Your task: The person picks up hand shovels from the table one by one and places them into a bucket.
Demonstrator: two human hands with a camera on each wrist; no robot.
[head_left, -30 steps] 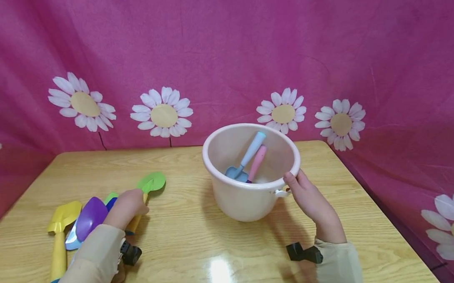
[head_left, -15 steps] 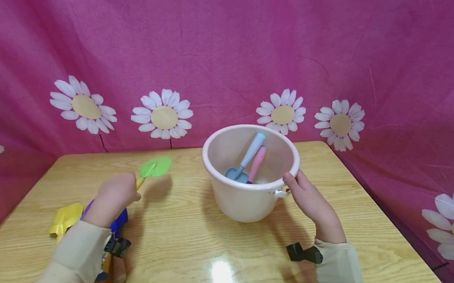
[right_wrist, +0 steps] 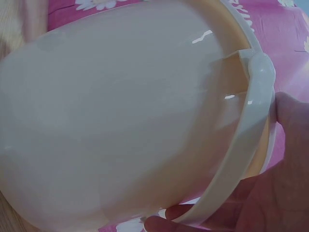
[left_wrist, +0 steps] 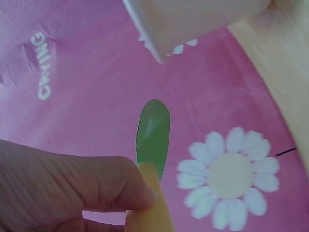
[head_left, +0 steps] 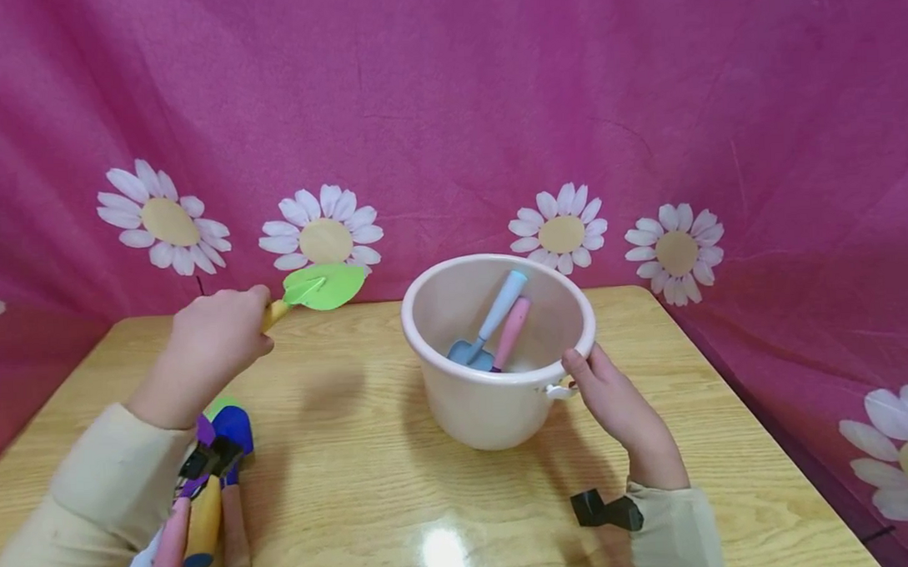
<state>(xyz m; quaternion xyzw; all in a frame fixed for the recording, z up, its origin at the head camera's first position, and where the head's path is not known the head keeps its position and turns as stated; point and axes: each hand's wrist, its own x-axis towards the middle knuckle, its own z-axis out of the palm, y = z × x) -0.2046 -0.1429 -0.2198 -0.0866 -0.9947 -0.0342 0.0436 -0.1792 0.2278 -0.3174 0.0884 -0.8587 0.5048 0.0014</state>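
Note:
My left hand [head_left: 214, 342] grips the yellow handle of a toy hand trowel [head_left: 323, 286] with a green blade, raised above the table at the left. In the left wrist view the thumb lies along the trowel's yellow handle [left_wrist: 150, 212], and the green blade points toward the bucket's rim. A pale pink bucket [head_left: 488, 407] stands right of centre. My right hand [head_left: 627, 407] holds the bucket's right rim, thumb over the edge and fingers outside, by the bucket's handle [right_wrist: 241, 140]. Inside the bucket lean a blue trowel [head_left: 500, 311] and a tool with a pink handle [head_left: 512, 333].
Below the left forearm lies a pile of toy garden tools, among them a blue shovel [head_left: 234, 426], a yellow handle [head_left: 203, 526], a pink handle [head_left: 169, 548] and a brown handle [head_left: 236, 533]. Behind the wooden table [head_left: 357, 504] hangs a magenta cloth [head_left: 433, 117] with daisies.
My left hand has lifted the green trowel off the table, up and away from the tool pile, its blade now nearer the bucket. My right hand keeps its hold on the rim.

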